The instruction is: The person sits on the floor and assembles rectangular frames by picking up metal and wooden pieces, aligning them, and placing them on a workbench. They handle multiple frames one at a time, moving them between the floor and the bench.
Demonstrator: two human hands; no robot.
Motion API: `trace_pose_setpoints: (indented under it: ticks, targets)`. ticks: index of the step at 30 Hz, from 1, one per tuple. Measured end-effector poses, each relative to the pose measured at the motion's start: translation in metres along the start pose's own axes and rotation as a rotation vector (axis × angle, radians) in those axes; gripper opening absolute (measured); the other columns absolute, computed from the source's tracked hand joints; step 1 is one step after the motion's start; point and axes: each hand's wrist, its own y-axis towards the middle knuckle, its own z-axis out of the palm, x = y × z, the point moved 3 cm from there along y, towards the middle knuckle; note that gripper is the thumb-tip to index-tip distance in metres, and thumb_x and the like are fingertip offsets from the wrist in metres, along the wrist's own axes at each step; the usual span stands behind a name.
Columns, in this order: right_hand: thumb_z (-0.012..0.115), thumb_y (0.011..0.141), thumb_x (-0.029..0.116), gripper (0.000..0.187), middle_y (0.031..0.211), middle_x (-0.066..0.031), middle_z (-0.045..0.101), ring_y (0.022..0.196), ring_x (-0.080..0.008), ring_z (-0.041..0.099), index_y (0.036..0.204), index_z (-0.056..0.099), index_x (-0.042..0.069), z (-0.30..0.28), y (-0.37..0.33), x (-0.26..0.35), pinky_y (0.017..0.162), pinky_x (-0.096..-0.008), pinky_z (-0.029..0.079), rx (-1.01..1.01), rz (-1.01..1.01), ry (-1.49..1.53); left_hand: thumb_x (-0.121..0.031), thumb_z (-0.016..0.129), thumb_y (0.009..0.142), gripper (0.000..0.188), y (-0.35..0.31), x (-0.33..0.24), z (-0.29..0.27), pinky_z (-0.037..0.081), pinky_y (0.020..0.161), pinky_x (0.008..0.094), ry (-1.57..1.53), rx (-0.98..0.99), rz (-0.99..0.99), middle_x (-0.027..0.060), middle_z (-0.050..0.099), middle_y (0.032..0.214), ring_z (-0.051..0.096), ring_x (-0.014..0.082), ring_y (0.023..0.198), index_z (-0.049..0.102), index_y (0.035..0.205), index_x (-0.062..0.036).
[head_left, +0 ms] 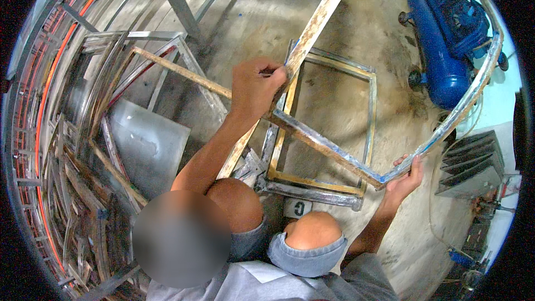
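The large, paint-flecked, angular metal frame (327, 142) spanning both hands is probably best kept steady by the right hand (405, 180) clasping its corner, while the left hand (255, 90) curls beside another joint, its grip unclear.

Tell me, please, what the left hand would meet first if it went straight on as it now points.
The left hand would most likely meet the scuffed white-and-brown bar first, right beside it, though depth is unclear there.
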Motion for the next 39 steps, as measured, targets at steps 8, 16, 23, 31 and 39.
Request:
trace_pose_setpoints:
  ticks: [8,16,23,31,39]
  targets:
    - [0.06,0.092,0.015,0.012,0.072,-0.0066,0.059,0.058,-0.0156,0.056,0.087,0.055,0.006,-0.003,0.0,-0.008,0.053,-0.0295,0.048,-0.028,-0.021,0.036,-0.015,0.067,0.076,0.02,-0.002,0.02,0.015,0.051,0.066,0.0333,0.089,0.031,-0.151,0.0153,0.069,0.074,0.067,0.0208,0.067,0.071,0.083,0.0037]
    - [0.062,0.091,0.016,0.011,0.07,-0.0043,0.057,0.056,-0.0124,0.054,0.089,0.057,0.006,0.002,0.0,-0.02,0.051,-0.0291,0.047,-0.037,0.061,-0.002,-0.016,0.069,0.079,0.021,-0.009,0.061,0.034,0.048,0.062,0.0288,0.011,0.091,-0.162,0.0094,0.067,0.071,0.061,0.0145,0.063,0.071,0.086,0.0044]
    - [0.067,0.088,0.016,0.014,0.063,0.0007,0.053,0.049,-0.0084,0.048,0.086,0.057,0.005,-0.101,0.059,-0.091,0.042,-0.0254,0.039,0.09,0.175,-0.75,-0.03,0.073,0.082,0.057,-0.062,0.063,0.085,0.056,0.061,0.0353,-0.342,0.766,-0.656,0.0169,0.067,0.095,0.065,0.0194,0.071,0.054,0.117,0.0115]
    - [0.068,0.083,0.014,0.016,0.061,-0.0031,0.056,0.045,-0.0123,0.052,0.082,0.06,0.0,-0.139,0.012,-0.156,0.041,-0.0293,0.044,0.117,0.34,-0.781,-0.036,0.079,0.076,0.079,-0.131,0.153,0.122,0.061,0.064,0.0523,-0.073,1.366,-0.903,0.0311,0.054,0.121,0.067,0.0417,0.086,0.043,0.124,0.0164]
    - [0.073,0.078,0.018,0.027,0.091,-0.0162,0.064,0.084,-0.0307,0.063,0.09,0.065,-0.004,-0.117,0.001,-0.159,0.072,-0.043,0.051,0.18,-0.066,-1.427,-0.046,0.077,0.076,0.078,-0.146,0.189,0.125,0.059,0.06,0.0481,-0.057,1.351,-1.084,0.0267,0.056,0.117,0.067,0.0391,0.089,0.053,0.118,0.015]
